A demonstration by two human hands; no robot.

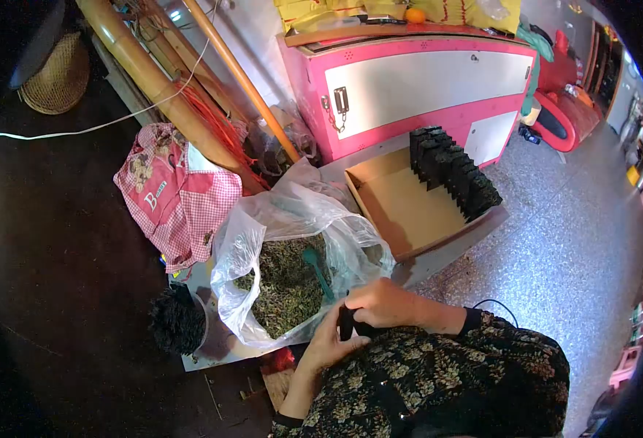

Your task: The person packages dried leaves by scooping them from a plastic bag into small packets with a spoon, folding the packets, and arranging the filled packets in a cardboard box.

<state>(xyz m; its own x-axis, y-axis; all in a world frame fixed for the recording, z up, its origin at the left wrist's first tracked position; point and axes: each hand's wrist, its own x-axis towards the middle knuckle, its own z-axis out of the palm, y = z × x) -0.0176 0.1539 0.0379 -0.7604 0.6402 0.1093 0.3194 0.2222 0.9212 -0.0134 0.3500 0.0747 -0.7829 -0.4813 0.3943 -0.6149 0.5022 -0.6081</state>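
Observation:
My left hand point(326, 342) is closed around a small black packet point(347, 322), holding it upright near my body. Fingers of my right hand point(384, 302) are bent at the packet's top; what they pinch is partly hidden. Just beyond my hands, a clear plastic bag point(231, 288) lies open, full of dried, chopped greenish-brown herbs point(283, 288). A green plastic spoon point(320, 273) rests on the herbs, its handle pointing toward my hands. Farther right, a cardboard box point(403, 208) has a row of black packets point(453, 171) standing along one side.
A container stuffed with thin black pieces point(179, 319) stands at the left table edge. Behind lie a pink checked cloth point(179, 193) and leaning bamboo poles point(135, 66). A pink-and-white cabinet point(423, 84) closes off the back, with a knife point(328, 25) on top.

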